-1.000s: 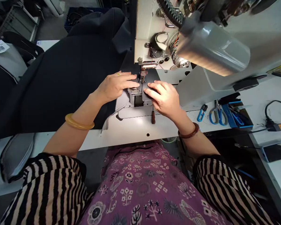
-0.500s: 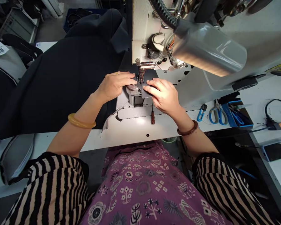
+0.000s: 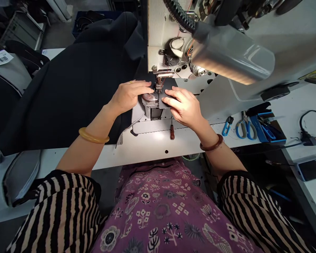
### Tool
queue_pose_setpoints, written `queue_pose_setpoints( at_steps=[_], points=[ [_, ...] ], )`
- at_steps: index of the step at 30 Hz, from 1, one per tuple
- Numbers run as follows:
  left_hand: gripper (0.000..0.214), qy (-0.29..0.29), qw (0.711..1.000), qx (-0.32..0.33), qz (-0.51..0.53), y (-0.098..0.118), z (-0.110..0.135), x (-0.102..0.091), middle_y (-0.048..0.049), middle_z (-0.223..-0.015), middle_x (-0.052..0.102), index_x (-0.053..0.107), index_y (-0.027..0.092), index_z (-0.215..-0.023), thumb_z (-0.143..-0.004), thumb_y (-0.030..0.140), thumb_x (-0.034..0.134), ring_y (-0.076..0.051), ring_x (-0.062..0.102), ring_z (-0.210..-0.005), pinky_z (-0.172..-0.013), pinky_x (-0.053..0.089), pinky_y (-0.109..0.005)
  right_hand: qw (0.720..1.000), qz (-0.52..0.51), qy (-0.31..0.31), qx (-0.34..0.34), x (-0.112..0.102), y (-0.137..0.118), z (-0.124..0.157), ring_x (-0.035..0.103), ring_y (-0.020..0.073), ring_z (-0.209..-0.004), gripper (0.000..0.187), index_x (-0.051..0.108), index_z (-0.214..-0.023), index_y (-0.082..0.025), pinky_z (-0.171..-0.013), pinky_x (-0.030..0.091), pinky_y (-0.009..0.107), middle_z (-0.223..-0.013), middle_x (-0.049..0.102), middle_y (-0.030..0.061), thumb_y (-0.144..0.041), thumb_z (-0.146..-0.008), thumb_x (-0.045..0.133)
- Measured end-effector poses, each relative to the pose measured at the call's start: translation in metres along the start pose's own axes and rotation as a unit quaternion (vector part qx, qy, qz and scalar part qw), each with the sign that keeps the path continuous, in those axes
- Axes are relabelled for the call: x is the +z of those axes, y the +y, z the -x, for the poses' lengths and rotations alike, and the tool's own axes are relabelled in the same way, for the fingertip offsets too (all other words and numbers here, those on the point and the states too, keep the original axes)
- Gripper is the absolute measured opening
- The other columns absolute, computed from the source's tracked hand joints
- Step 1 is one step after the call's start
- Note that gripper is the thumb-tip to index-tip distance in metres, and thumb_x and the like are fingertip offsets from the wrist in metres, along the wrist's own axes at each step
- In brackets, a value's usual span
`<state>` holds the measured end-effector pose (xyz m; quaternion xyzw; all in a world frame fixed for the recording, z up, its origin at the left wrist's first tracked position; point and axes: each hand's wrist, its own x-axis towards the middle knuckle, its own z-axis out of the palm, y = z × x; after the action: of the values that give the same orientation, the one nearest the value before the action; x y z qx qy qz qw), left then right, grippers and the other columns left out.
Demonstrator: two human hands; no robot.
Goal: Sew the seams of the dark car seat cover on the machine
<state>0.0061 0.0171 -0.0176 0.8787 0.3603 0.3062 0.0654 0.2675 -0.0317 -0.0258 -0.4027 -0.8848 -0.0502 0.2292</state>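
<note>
- My right hand (image 3: 183, 107) lies open and flat just right of the presser foot (image 3: 158, 84), its fingers (image 3: 173, 99) pressing a black cloth panel (image 3: 166, 85) with no pinch.
- My left hand (image 3: 129, 95) lies open just left of the presser foot, fingertips (image 3: 149, 84) almost at it, gripping nothing that I can see.
- The black cloth panel reaches the presser foot; whether it passes beneath, I cannot tell.
- A translucent amber bangle (image 3: 93, 135) and a dark wooden bangle (image 3: 212, 144) ring my wrists, below the presser foot in this view.
- A heavy black garment (image 3: 76, 95) spreads left of the presser foot, its weight hanging off the work.
- Blue-handled scissors (image 3: 245, 130) and blue thread snips (image 3: 228, 125) lie well right of the presser foot.
- Risk: with fingertips this close, a slip toward the presser foot could put a finger at the needle.
- Risk: the garment's weight could drag the panel askew if it shifts, and a loose hold would let the panel creep.
</note>
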Motion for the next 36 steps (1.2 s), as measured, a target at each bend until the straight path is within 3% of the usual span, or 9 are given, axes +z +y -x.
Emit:
queue_pose_setpoints(
  at_steps=[36],
  points=[
    [0.044,0.017,1.0,-0.016,0.019,-0.008,-0.004,0.008,0.0005,-0.116,0.076,0.076,0.025,-0.109,-0.09,0.011,0.038,-0.017,0.071,-0.11,-0.098,0.056,-0.031,1.0,-0.012,0.016,0.021,0.004,0.006,-0.009,0.055,0.0254,-0.129,0.039,0.069,-0.115,-0.026,-0.101,0.048,0.046,-0.132,0.066,0.0046,-0.015,-0.09,0.041]
  ],
)
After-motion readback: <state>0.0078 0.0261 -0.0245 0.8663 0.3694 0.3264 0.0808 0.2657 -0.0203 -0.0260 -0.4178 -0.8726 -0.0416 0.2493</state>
